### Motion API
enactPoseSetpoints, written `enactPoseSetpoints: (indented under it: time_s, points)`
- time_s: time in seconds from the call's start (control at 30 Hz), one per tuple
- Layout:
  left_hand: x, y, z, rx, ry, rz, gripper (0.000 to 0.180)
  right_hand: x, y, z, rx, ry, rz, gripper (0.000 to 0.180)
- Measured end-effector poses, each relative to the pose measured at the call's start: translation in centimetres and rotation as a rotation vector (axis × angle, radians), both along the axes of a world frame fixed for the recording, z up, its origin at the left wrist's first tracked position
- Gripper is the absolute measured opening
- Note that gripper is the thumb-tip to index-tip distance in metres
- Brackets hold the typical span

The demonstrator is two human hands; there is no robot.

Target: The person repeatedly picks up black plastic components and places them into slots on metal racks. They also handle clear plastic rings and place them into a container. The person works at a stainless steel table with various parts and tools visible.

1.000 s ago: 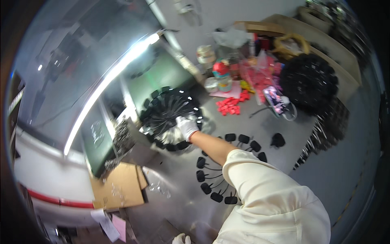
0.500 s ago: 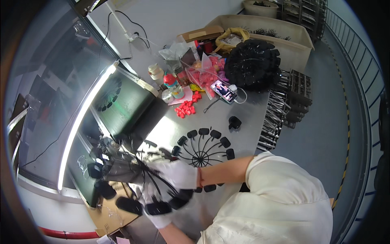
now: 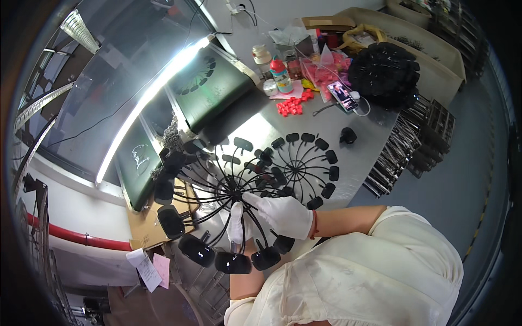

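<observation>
The left hand and right hand had fingers closed at the hub of a black spoked ring; that central grip seemed best for keeping its spokes from snagging the second ring towards two o'clock.

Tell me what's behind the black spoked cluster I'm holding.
Behind the held cluster, flat cardboard and a second black cluster on the metal table partly show. Anything directly behind its black heads is covered.
</observation>
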State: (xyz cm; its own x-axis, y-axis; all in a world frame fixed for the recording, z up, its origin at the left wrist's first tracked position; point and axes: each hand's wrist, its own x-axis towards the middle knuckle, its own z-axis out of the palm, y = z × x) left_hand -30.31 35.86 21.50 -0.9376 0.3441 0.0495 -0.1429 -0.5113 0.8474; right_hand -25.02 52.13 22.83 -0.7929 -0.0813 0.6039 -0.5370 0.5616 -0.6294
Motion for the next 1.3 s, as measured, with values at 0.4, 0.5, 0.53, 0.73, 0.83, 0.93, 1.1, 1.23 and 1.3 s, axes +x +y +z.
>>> enactPoseSetpoints:
  time_s: [0.4,0.5,0.53,0.73,0.83,0.93,1.1,1.23,1.3]
  points:
    - [-0.2,-2.6,1.0,0.080,0.162,0.136,0.067,-8.1,6.5,-5.5,-0.480,-0.678,0.077,0.043]
    - [0.4,-4.2,1.2,0.221,0.044,0.199,0.058,-12.7,10.8,-13.0,-0.193,-0.800,-0.263,0.039]
    - [0.5,-4.5,1.6,0.214,0.028,0.289,0.055,-13.6,11.2,-15.0,-0.106,-0.859,-0.259,0.039]
    - [-1.2,-9.5,1.1,0.345,0.149,0.150,0.047,-16.2,9.3,-13.5,-0.032,-0.537,-0.095,0.036]
    - [-1.8,-6.7,-0.6,-0.090,0.324,0.423,0.058,-14.3,6.2,-5.0,-0.508,-0.259,0.123,0.036]
    - [-1.6,-2.8,-1.7,-0.194,0.243,0.472,0.064,-11.0,4.1,1.7,-0.898,-0.670,0.375,0.033]
    - [-0.6,-0.5,-1.4,-0.245,0.234,0.422,0.075,-8.6,2.8,3.7,-0.906,-0.524,0.427,0.026]
    - [-1.5,-0.7,-2.7,-0.378,0.300,0.406,0.084,-7.8,3.3,3.8,-0.831,-0.581,0.404,0.017]
    - [-3.3,-1.3,-4.5,-0.519,0.395,0.394,0.089,-7.3,3.0,3.9,-0.899,-0.645,0.378,0.017]
